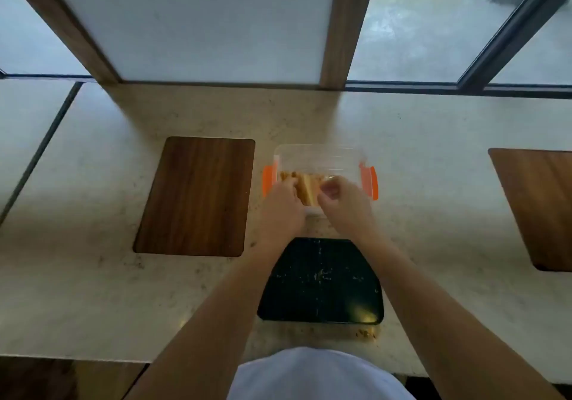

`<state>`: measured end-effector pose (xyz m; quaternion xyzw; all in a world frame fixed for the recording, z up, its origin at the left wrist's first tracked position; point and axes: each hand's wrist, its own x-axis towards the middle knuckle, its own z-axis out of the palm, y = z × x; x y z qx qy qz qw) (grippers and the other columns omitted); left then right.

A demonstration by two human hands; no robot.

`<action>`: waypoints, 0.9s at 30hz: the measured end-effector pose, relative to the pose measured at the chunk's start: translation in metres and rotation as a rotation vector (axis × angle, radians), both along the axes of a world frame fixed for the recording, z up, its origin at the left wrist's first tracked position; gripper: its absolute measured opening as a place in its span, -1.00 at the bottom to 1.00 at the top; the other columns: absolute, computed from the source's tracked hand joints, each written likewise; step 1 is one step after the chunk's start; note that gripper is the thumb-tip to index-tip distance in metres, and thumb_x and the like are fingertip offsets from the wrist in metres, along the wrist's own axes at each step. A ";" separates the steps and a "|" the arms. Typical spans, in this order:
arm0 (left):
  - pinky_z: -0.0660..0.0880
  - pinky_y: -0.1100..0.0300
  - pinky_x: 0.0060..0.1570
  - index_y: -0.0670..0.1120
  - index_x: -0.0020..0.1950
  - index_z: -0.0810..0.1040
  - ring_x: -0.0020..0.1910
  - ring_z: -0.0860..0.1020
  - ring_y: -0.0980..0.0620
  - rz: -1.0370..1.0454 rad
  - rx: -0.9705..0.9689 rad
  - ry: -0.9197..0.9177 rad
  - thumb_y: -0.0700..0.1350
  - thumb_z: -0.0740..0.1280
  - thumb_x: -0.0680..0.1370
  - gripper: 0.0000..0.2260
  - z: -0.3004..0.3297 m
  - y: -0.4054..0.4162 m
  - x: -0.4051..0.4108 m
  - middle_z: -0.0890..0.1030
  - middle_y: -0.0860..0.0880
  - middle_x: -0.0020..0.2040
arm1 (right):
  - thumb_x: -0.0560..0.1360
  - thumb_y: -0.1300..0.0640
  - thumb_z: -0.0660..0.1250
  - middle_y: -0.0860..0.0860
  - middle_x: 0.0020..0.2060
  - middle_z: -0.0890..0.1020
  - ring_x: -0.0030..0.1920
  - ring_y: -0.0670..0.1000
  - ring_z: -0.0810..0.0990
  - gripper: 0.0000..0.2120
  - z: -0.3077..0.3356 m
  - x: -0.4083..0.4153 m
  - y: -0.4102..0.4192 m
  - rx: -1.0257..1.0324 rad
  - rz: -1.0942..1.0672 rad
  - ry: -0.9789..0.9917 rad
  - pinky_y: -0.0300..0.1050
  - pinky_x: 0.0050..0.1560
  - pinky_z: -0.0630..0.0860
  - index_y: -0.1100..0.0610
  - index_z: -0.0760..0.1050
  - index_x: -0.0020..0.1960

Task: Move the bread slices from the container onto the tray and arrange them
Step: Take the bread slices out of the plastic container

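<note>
A clear plastic container (318,156) with orange side clips stands on the counter ahead of me. Several bread slices (309,187) stand on edge inside it, near its front wall. My left hand (283,206) reaches into the container and its fingers rest on the left side of the slices. My right hand (340,196) is at the right side of the slices with its fingers curled; the blur hides whether it grips them. The dark tray (320,282) lies between the container and me, holding only crumbs.
A dark wooden board (195,196) is set in the counter left of the container, and another board (538,204) lies at the far right. Crumbs (366,334) are scattered by the tray's front right corner. Windows rise right behind the counter.
</note>
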<state>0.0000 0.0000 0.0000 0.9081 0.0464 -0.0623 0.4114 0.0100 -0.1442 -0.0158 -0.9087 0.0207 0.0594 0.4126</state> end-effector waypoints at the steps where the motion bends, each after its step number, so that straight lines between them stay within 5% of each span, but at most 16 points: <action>1: 0.41 0.32 -0.29 -0.18 0.12 0.56 -0.20 0.56 0.02 -0.012 0.014 0.029 -0.27 0.26 0.60 -0.86 -0.003 -0.005 0.015 0.53 0.02 -0.22 | 0.51 0.12 0.38 -0.04 -0.02 0.65 -0.05 -0.09 0.59 -0.78 -0.006 0.016 0.003 -0.042 -0.014 -0.023 -0.23 -0.03 0.51 0.13 0.60 0.13; 4: 0.29 0.31 -0.39 -0.18 -0.15 0.55 -0.31 0.50 0.05 -0.068 0.195 0.142 -0.31 0.23 0.58 -0.84 -0.005 -0.016 0.051 0.49 0.01 -0.31 | 0.48 0.14 0.36 0.01 0.06 0.64 -0.02 -0.04 0.53 -0.75 -0.017 0.053 0.011 -0.124 -0.039 0.089 -0.17 -0.02 0.44 0.12 0.60 0.15; 7: 0.30 0.24 -0.40 -0.17 -0.16 0.52 -0.35 0.46 0.05 -0.054 0.309 0.225 -0.32 0.22 0.59 -0.83 -0.021 -0.021 0.073 0.52 -0.07 -0.26 | 0.45 0.13 0.33 0.02 0.08 0.62 -0.02 0.00 0.52 -0.69 -0.040 0.072 0.011 -0.160 -0.015 0.304 -0.09 -0.03 0.48 0.09 0.56 0.18; 15: 0.25 0.21 -0.41 -0.06 -0.33 0.35 -0.38 0.39 0.06 -0.084 0.443 0.239 -0.33 0.23 0.56 -0.70 -0.045 -0.029 0.091 0.43 -0.03 -0.34 | 0.39 -0.03 0.32 0.01 -0.25 0.64 -0.22 0.04 0.62 -0.84 -0.065 0.086 0.004 -0.181 0.093 0.436 0.02 -0.12 0.63 0.06 0.52 -0.15; 18: 0.26 0.25 -0.40 -0.04 -0.27 0.38 -0.32 0.46 0.05 -0.064 0.403 0.239 -0.32 0.24 0.56 -0.74 -0.051 -0.030 0.093 0.47 -0.02 -0.29 | 0.41 -0.05 0.32 0.03 -0.27 0.62 -0.22 0.06 0.62 -0.81 -0.067 0.088 -0.002 -0.142 0.101 0.454 -0.03 -0.19 0.58 0.07 0.49 -0.20; 21: 0.40 0.21 -0.28 -0.15 0.00 0.51 -0.13 0.57 -0.07 -0.057 0.388 0.225 -0.29 0.25 0.58 -0.92 -0.054 -0.034 0.094 0.59 -0.13 -0.07 | 0.51 -0.07 0.28 0.03 -0.20 0.61 -0.21 0.03 0.60 -0.75 -0.069 0.089 -0.010 -0.136 0.043 0.468 -0.12 -0.31 0.50 0.13 0.50 -0.03; 24: 0.45 0.07 -0.10 -0.20 0.27 0.45 0.06 0.55 -0.18 -0.020 0.383 0.237 -0.28 0.24 0.59 -0.75 -0.058 -0.043 0.092 0.53 -0.22 0.20 | 0.52 -0.10 0.25 0.03 -0.09 0.59 -0.14 0.04 0.59 -0.55 -0.069 0.086 -0.015 -0.180 0.033 0.478 -0.13 -0.35 0.44 0.18 0.43 0.27; 27: 0.42 0.08 -0.18 -0.20 0.35 0.35 0.05 0.57 -0.17 0.015 0.356 0.213 -0.26 0.24 0.59 -0.67 -0.065 -0.051 0.089 0.56 -0.22 0.19 | 0.50 -0.03 0.30 0.07 -0.05 0.62 -0.10 0.08 0.62 -0.57 -0.068 0.085 -0.016 -0.194 0.038 0.502 -0.04 -0.20 0.60 0.19 0.44 0.27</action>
